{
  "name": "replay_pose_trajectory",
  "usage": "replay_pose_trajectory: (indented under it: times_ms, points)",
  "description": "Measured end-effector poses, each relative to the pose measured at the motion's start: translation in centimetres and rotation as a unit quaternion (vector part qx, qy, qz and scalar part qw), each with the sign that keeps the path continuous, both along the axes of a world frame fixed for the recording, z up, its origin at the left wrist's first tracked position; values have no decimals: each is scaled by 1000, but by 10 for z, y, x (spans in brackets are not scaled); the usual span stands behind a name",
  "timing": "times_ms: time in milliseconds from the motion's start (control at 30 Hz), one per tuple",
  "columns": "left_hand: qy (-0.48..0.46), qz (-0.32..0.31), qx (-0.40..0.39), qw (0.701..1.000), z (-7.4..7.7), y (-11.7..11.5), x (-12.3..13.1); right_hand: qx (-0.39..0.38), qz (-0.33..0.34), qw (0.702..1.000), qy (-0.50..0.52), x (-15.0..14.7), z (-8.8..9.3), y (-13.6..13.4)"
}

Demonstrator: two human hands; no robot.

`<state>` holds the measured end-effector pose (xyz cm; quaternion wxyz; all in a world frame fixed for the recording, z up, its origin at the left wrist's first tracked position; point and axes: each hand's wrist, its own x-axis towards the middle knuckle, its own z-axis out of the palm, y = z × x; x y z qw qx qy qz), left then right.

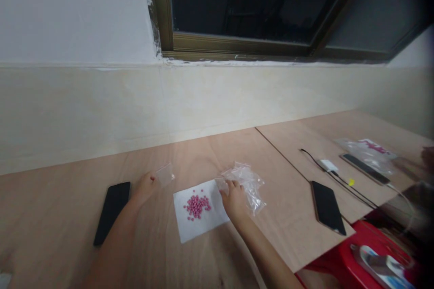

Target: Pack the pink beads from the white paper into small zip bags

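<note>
Head view: a white sheet (203, 223) lies flat on the wooden table (68, 198), and everything else is placed from it. On the sheet, a little left of its middle, sits a loose cluster of pink beads (197, 205). Just beyond the sheet's far left corner, the left hand (145, 188) pinches a small clear bag (165, 174) between its fingertips. At the sheet's right edge the right hand (233, 199) lies knuckles up, its fingers curled onto a heap of clear bags (249, 183) that spreads just right of the sheet's far right corner. Whether it grips one of them or only presses on them cannot be told. Further left of the sheet, past the left forearm, a black phone (113, 212) lies flat. Well to the right of the sheet a second dark phone (327, 207) lies near the table's edge, with a black cable (315, 158) beyond it
</note>
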<state>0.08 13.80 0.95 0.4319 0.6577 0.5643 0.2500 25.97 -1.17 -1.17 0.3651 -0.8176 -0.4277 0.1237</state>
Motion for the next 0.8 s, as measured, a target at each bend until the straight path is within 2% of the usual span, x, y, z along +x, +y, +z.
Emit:
replay_pose_trajectory:
  times_ms: [100, 167, 267, 400, 500, 600, 800]
  points:
    - [6, 22, 3, 1000, -7, -34, -15, -110, 7, 990, -87, -6, -14, 0]
    - [-1, 19, -8, 1000, -14, -63, -26, -145, 12, 980, -134, -8, -21, -1]
    - [-24, 3, -65, 998, -28, -108, -39, -146, 8, 975, -168, -5, -29, -3]
    - [-4, -9, -52, 999, -46, -148, -42, -109, -5, 975, -194, -2, -40, -5]
    - [13, -11, -1, 1000, -53, -158, -38, -88, -13, 974, -207, 0, -45, -4]
    - [18, -18, 36, 999, -53, -159, -34, -79, -16, 973, -217, 5, -47, -1]
    - [30, -38, 29, 998, -56, -150, -39, -66, -17, 978, -197, 8, -44, 2]
